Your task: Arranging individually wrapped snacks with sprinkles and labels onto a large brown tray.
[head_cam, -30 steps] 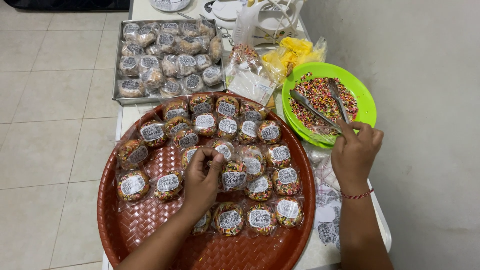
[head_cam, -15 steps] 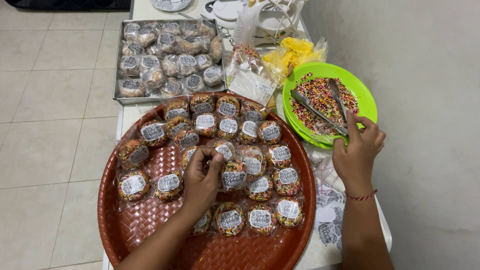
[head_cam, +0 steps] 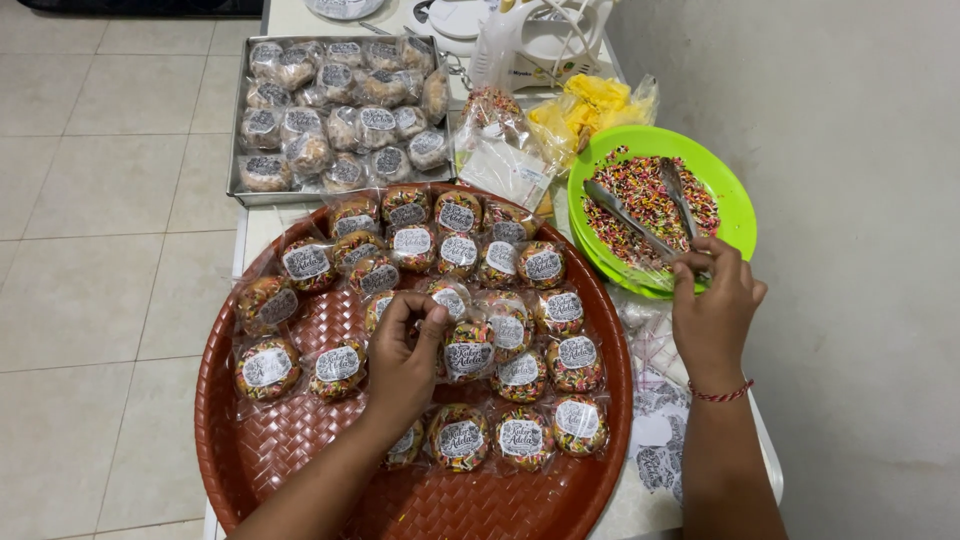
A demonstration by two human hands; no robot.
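A round reddish-brown woven tray (head_cam: 300,460) holds several clear-wrapped sprinkle-topped cakes with round white stickers. My left hand (head_cam: 403,355) rests on the wrapped cakes (head_cam: 470,350) near the tray's middle, fingers curled over one packet. My right hand (head_cam: 712,305) grips the handle end of metal tongs (head_cam: 640,210) at the near rim of a green plate (head_cam: 735,215). The tongs lie across coloured sprinkles (head_cam: 650,200) on that plate.
A metal baking tin (head_cam: 236,170) with several more wrapped cakes stands behind the tray. A bag of sprinkles (head_cam: 495,140), yellow plastic bags (head_cam: 590,105) and a white hand mixer (head_cam: 545,35) sit at the back. Sticker sheets (head_cam: 655,420) lie right of the tray. A wall is at right.
My right hand has closed further around the tongs' handle end and shifted slightly left. My left hand stays on the same packet, fingers barely moved.
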